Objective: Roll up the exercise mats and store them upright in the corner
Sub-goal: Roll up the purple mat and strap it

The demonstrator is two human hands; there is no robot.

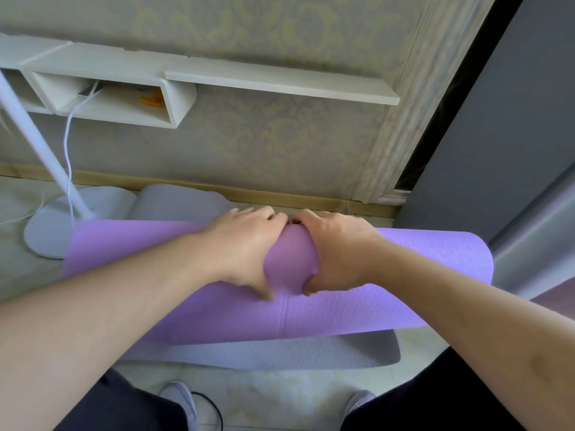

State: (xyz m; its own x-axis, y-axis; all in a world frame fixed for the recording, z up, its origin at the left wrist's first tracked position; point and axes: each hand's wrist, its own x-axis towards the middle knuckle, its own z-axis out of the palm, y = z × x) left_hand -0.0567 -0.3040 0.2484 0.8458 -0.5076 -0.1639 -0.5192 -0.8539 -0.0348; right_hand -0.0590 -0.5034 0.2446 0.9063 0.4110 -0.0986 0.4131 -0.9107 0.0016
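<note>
Both hands clamp the purple mat (pixel 404 275) near its middle: left hand (pixel 249 247) and right hand (pixel 336 250) curl fingers over its far side (thumbs nearer), likely keeping the roll tight. It lies across a grey mat (pixel 280 356) on the floor near the wall.

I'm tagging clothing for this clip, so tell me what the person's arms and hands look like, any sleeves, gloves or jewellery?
Both forearms are bare right to the frame edge, no sleeves showing. The left hand and right hand wear no gloves, and no rings, watch or bracelet show.
</note>
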